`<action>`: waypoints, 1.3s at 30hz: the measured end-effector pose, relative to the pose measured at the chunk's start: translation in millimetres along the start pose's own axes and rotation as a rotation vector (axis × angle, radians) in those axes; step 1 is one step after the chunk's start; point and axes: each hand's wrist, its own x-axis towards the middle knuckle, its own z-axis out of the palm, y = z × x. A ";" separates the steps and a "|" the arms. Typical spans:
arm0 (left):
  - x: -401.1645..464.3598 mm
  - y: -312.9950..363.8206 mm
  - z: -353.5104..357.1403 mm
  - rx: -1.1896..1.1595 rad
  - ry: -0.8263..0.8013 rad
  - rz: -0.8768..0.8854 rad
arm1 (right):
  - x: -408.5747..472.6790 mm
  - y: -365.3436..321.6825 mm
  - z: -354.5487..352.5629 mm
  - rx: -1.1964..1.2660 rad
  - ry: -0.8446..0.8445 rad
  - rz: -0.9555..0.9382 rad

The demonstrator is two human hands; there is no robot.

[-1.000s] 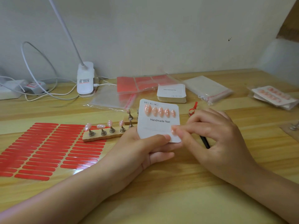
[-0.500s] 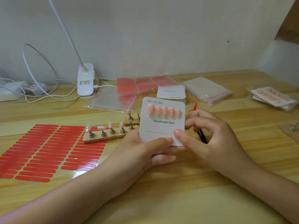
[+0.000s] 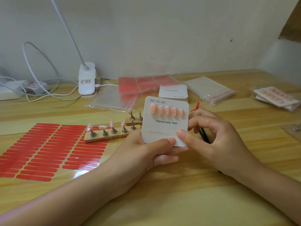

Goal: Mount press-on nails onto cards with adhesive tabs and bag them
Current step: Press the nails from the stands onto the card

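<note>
Your left hand grips the white rounded "Handmade Nail" card upright above the wooden tabletop, thumb across its bottom edge; your right hand pinches its right edge. Remaining pink nails on the wooden stand lie leftward, nearer your left hand.

Wooden counter ran up to a pale wall. At back left a white clip lamp stood w/ its thin arm slanting up out of frame — white cables looped beside it, running to a power strip & an adapter w/ red label at far left.
</note>
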 end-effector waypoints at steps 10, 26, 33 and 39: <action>0.2 -0.1 -0.5 -0.003 -0.018 0.001 | 1.8 1.0 -2.1 0.099 -0.001 0.030; 0.2 5.3 -4.7 0.009 -0.116 -0.056 | 1.1 2.4 -6.6 0.236 -0.035 0.073; -4.1 7.9 -3.8 0.142 -0.083 -0.060 | 1.5 0.9 -5.8 0.291 0.058 0.153; -13.2 50.3 -24.5 0.684 0.168 0.125 | 1.1 -3.2 -4.3 0.280 0.087 0.244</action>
